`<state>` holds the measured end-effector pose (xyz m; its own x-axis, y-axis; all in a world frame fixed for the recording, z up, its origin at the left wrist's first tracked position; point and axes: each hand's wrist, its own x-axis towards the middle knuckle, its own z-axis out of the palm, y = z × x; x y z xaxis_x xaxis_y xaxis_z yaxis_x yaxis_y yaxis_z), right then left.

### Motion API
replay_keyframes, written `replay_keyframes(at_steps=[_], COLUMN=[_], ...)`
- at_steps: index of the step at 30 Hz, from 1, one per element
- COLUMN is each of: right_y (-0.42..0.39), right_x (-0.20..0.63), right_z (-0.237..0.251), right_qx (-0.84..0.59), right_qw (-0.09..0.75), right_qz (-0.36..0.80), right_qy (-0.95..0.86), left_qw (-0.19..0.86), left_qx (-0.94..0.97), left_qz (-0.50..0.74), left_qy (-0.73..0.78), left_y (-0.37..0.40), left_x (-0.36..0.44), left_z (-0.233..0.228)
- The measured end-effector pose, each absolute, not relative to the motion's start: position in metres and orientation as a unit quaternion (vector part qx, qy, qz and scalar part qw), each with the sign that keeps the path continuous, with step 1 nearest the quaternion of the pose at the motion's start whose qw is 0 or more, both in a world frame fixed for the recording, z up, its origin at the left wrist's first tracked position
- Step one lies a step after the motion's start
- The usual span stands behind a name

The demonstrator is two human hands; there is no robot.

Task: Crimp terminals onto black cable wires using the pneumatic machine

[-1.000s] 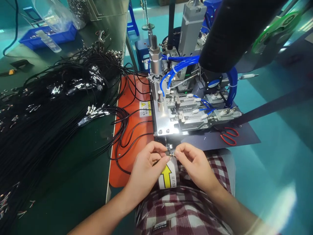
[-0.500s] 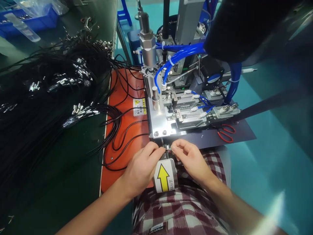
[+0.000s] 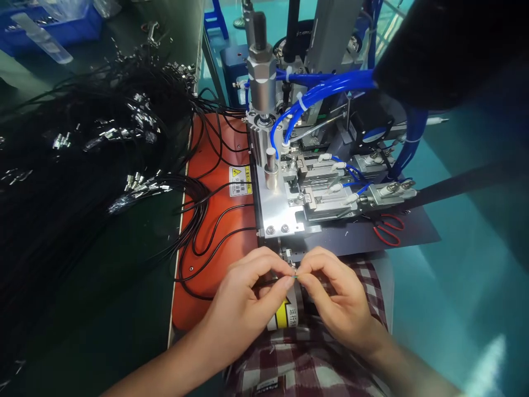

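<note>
- left hand (image 3: 243,300) and right hand (image 3: 336,295) both pinch the thin black cable's tip (image 3: 294,277), just below the silver metal press jig (image 3: 281,212)
- looks light, floppy, fiddly (hold near the tip)

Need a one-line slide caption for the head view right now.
Both hands, left hand and right hand, pinch a thin cable end before the pneumatic machine.
</note>
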<state>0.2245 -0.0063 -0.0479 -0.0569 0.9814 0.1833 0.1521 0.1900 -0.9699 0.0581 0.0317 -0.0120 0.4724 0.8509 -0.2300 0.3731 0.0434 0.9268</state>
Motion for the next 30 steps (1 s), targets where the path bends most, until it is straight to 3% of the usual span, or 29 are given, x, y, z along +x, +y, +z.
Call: replay_keyframes(at_steps=[8, 16, 30], right_y=[-0.009, -0.012, -0.007], right_x=[0.219, 0.217, 0.213], right_z=[-0.045, -0.044, -0.031], right_qx=[-0.51, -0.526, -0.56], right_qw=[0.483, 0.477, 0.433], right_qz=[0.499, 0.519, 0.603], right_qy=[-0.507, -0.476, -0.367], left_qw=[0.649, 0.679, 0.542], left_qx=[0.516, 0.472, 0.619], left_qz=[0.222, 0.222, 0.265], left_qy=[0.513, 0.517, 0.503], left_y=[0.03, 0.027, 0.014], left_x=[0.067, 0.066, 0.066], left_z=[-0.005, -0.008, -0.017])
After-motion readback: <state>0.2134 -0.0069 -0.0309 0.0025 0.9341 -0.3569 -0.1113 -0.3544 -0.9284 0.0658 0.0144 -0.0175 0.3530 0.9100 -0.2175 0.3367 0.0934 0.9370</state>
